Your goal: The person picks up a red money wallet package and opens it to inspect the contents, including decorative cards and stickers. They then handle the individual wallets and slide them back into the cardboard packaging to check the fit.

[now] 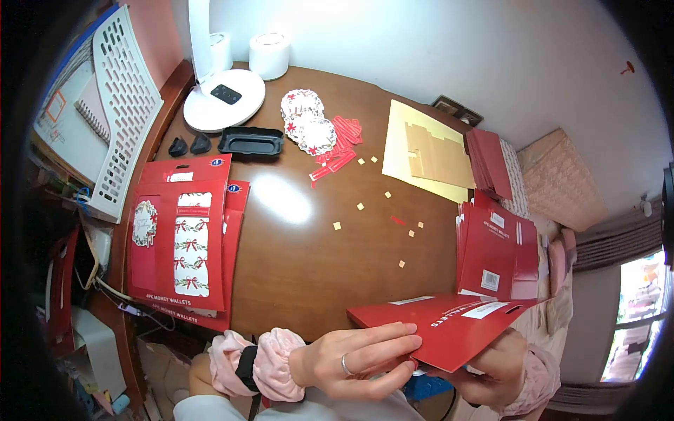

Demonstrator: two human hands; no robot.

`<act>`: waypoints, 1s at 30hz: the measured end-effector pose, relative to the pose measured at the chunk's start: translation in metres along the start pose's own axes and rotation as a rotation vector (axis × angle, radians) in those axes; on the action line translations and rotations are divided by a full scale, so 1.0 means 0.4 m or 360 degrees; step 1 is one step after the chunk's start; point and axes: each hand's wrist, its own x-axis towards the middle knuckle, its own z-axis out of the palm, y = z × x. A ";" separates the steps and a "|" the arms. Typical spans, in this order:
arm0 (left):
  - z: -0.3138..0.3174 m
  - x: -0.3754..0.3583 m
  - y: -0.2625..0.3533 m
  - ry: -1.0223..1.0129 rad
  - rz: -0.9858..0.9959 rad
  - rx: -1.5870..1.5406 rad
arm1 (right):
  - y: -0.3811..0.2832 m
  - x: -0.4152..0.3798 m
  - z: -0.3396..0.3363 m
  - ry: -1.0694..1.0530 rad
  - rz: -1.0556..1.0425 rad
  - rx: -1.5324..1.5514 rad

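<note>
A red money wallet pack (449, 330) is tilted over the table's front edge at the lower right, its printed side facing up. My left hand (368, 354), with a ring on one finger, closes on the pack's near left edge. From below and to the right, my right hand (498, 365) grips the same pack, and its fingers are partly hidden behind the card. Beyond my hands, a stack of similar red packs (483, 252) leans at the table's right edge. At the left lie finished-looking packs (175, 238) with a floral wallet and a round tag showing.
Round floral tags (312, 133) and red strips (344, 137) lie at the back, near a black tray (250, 142) and a white lamp base (225, 102). Small yellow squares (337, 226) are scattered mid-table. Yellow sheets (428, 154) and red wallets (489, 163) sit back right.
</note>
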 end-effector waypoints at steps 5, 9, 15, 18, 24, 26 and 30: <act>0.002 0.005 -0.004 0.0042 0.0080 0.0071 | 0.009 -0.018 0.012 0.0065 -0.0028 -0.0092; -0.011 0.009 0.003 -0.0028 0.0029 0.0095 | -0.004 -0.002 -0.002 -0.0015 0.0016 -0.0122; -0.020 0.021 0.004 -0.0075 0.0003 0.0071 | 0.001 0.006 0.003 0.0068 -0.0060 -0.0027; -0.030 0.024 0.005 -0.0088 -0.0022 0.0029 | 0.011 -0.001 0.014 0.0062 -0.0049 -0.0024; -0.027 0.035 0.006 -0.0003 -0.0020 0.0052 | 0.030 -0.012 0.029 0.0214 -0.0407 -0.0299; -0.035 0.034 0.009 -0.0004 -0.0034 0.0039 | 0.029 -0.014 0.032 0.0254 -0.0421 -0.0388; -0.046 0.027 0.016 -0.0171 -0.0191 -0.0115 | 0.066 -0.024 0.044 0.0297 -0.0644 -0.0359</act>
